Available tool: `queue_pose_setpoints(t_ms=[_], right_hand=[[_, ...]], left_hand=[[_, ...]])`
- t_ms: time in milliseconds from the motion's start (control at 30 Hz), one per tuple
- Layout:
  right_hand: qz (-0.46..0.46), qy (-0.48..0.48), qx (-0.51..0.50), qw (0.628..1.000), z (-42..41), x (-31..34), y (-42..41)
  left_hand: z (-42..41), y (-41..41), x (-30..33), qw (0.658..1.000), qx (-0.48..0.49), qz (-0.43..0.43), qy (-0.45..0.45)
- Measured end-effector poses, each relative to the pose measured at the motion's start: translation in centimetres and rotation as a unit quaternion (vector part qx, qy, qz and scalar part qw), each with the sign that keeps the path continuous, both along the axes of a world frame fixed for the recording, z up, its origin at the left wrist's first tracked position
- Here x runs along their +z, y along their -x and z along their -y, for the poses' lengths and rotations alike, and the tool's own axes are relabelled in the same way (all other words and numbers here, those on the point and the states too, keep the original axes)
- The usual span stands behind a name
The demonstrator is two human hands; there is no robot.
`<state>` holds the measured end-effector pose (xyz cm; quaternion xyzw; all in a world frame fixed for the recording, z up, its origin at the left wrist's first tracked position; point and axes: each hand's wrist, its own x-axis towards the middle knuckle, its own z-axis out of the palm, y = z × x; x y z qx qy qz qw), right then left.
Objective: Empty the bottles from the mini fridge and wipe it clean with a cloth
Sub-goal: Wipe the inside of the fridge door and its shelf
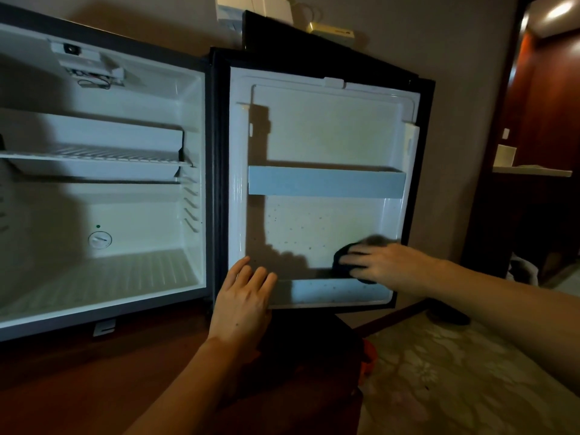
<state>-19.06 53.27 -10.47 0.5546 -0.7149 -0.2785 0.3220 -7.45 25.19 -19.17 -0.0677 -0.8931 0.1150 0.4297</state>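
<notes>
Against the fridge door (pixel 323 127), right hand (pixel 381 262) gripping dark cloth (pixel 343 262), left hand (pixel 243 296) flat, no legible writing.

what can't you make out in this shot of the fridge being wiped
Head view:
- Dark cloth: mostly covered by the right hand and motion-blurred, so its shape is unclear.
- Fridge interior: left side cut off by the frame edge.
- Dial markings: too small to read.
- Door's bottom edge under the left hand: hidden.

1 head-worn camera looks forward and down, close to the open mini fridge (pixel 103 189) and its door (pixel 323 189).
</notes>
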Motion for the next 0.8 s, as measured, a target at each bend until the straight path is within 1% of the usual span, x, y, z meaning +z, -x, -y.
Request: queue_pose_setpoints(t_ms=[33,67,100,133,200,233,267,300,333,367,400,433,467,500,533,567,600,633,667,700,767,800], right_hand=[[0.006,-0.004,-0.012,1.0,-0.1,0.3,0.1],[0.008,0.018,-0.022,1.0,-0.1,0.6,0.1],[0.008,0.071,-0.026,0.997,0.1,0.9,0.1],[0.011,0.148,-0.029,0.988,0.4,1.2,0.0],[0.038,0.302,-0.034,0.952,1.3,1.6,-0.1],[0.038,0.328,-0.03,0.943,1.7,1.5,-0.1],[0.023,0.305,-0.02,0.952,1.9,1.1,0.0],[0.002,0.241,0.002,0.971,1.8,0.5,0.4],[-0.002,0.149,0.027,0.989,1.6,-0.2,0.8],[0.008,0.061,0.037,0.997,1.3,-0.5,1.1],[0.019,0.003,0.028,0.999,1.1,-0.3,1.1],[0.028,-0.017,0.013,0.999,1.0,0.2,1.1],[0.029,-0.001,-0.005,1.0,0.9,0.7,0.9],[0.026,0.052,-0.016,0.998,1.0,1.2,0.8],[0.025,0.134,-0.022,0.99,1.2,1.6,0.5],[0.03,0.225,-0.026,0.973,1.4,1.9,0.3],[0.04,0.297,-0.029,0.954,1.7,1.9,0.3],[0.041,0.33,-0.026,0.943,2.0,1.6,0.3],[0.034,0.318,-0.021,0.947,2.1,1.2,0.5],[0.023,0.268,-0.009,0.963,2.0,0.6,0.7],[0.011,0.095,0.023,0.995,1.4,-0.2,1.1],[0.007,0.023,0.028,0.999,1.1,-0.2,1.1]], left_hand=[[0.0,0.0,0.0,1.0,-0.001,0.001,0.0],[0.0,0.1,-0.1,1.0,-0.002,0.001,0.0],[0.0,0.1,-0.1,1.0,-0.002,0.001,0.0],[0.0,0.1,-0.1,1.0,-0.001,0.002,0.0],[0.0,0.1,-0.1,1.0,0.0,0.001,0.0],[0.1,0.0,-0.1,1.0,0.0,0.002,0.0],[0.1,0.0,-0.1,1.0,-0.001,0.004,0.001],[0.1,-0.1,0.0,1.0,-0.003,0.004,0.001],[0.0,-0.1,0.0,1.0,-0.005,0.002,0.001],[0.0,-0.1,0.0,1.0,-0.004,0.002,0.0],[0.0,-0.1,0.1,1.0,-0.003,0.003,-0.002],[0.0,0.0,0.0,1.0,-0.003,0.005,-0.002],[-0.1,0.1,0.0,1.0,-0.002,0.005,-0.002],[-0.1,0.1,0.0,1.0,-0.001,0.005,-0.001],[-0.1,0.2,0.0,1.0,0.0,0.004,-0.001],[-0.1,0.2,-0.1,1.0,0.0,0.004,-0.001],[-0.1,0.2,-0.1,1.0,0.0,0.004,-0.002],[0.0,0.2,-0.1,1.0,-0.001,0.004,-0.002],[0.1,0.2,-0.1,1.0,-0.002,0.005,-0.002],[0.1,0.1,-0.1,1.0,-0.003,0.004,-0.001],[0.1,0.2,0.0,1.0,-0.005,-0.002,0.001],[0.1,0.2,0.0,1.0,-0.004,-0.001,0.0]])
